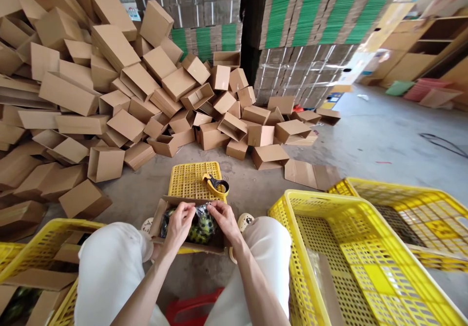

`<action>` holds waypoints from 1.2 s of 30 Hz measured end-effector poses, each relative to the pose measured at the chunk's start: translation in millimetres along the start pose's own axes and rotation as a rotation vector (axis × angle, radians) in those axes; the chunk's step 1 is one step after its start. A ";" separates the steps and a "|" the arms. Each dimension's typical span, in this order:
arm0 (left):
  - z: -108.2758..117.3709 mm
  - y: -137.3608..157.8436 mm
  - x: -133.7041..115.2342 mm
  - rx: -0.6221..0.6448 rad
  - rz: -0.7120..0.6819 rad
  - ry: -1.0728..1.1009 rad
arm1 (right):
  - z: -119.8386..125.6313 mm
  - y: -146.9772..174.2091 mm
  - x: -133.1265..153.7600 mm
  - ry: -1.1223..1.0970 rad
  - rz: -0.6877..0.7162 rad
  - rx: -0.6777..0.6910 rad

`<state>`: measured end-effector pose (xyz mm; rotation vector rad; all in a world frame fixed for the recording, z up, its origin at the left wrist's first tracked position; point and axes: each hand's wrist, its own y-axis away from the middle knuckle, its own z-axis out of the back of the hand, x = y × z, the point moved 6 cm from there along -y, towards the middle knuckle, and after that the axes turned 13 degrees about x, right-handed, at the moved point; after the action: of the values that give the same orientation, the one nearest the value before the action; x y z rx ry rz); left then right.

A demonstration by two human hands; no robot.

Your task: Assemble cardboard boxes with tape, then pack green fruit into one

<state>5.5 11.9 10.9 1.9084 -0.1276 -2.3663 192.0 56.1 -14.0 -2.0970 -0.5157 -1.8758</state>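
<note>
Between my knees an open cardboard box [160,219] rests on an upturned yellow plastic crate [186,175]. Inside it lie green, dark-spotted items [204,226] in a clear plastic bag [202,211]; their exact kind is not clear. My left hand [181,221] pinches the bag's edge over the box. Opposite it, my right hand [222,218] pinches the same bag close to the box's right side. Just beyond my hands, a yellow and black tape dispenser [215,184] sits on the crate.
Many empty cardboard boxes [106,163] are heaped ahead and left. Large yellow crates [292,233] stand at my right. Another yellow crate [66,226] on the left holds filled boxes. Stacks of flattened cardboard [307,14] rise behind. Something red [193,306] shows beneath me.
</note>
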 end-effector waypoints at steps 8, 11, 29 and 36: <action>-31.0 -8.9 22.7 0.208 0.088 0.327 | 0.7 4.1 7.6 0.016 0.011 -0.041; -29.8 -7.9 31.2 0.140 0.120 0.330 | -1.0 4.4 7.2 0.005 0.001 -0.037; -13.5 -3.6 10.3 -0.043 0.176 0.381 | -17.1 5.5 11.8 -0.110 -0.038 0.243; -18.4 3.0 2.6 0.135 0.079 0.456 | -9.0 2.3 12.8 -0.115 0.006 0.148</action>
<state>23.0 8.5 4.8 2.3982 -0.3239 -1.8562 186.1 51.2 -0.1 -2.1142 -0.6525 -1.6661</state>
